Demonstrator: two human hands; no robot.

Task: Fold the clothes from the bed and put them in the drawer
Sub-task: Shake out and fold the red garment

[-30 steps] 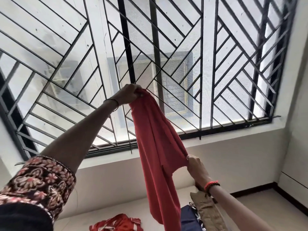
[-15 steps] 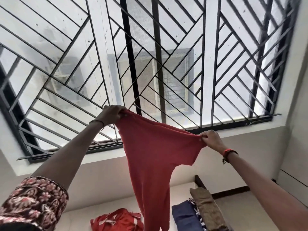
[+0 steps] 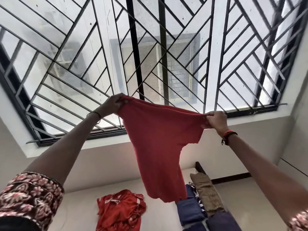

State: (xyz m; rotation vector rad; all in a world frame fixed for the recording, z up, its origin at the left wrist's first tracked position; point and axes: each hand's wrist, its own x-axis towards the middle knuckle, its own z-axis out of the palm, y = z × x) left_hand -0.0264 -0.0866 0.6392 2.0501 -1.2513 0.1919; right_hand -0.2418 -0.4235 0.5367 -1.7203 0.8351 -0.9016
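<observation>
Now the person is holding a red garment [image 3: 160,144] up at the centre, spread before the window grille [image 3: 150,47]. The left hand [image 3: 115,104] is gripping one top corner at 10 o'clock, and the right hand [image 3: 215,120] is gripping the other at 3 o'clock. Probably the folding is only starting: next the two corners are needing to meet evenly. On the bed [image 3: 80,210] a crumpled red-orange garment [image 3: 120,212] is lying at 6 o'clock, with piled blue and khaki clothes [image 3: 190,212] at 5 o'clock. No drawer is showing.
</observation>
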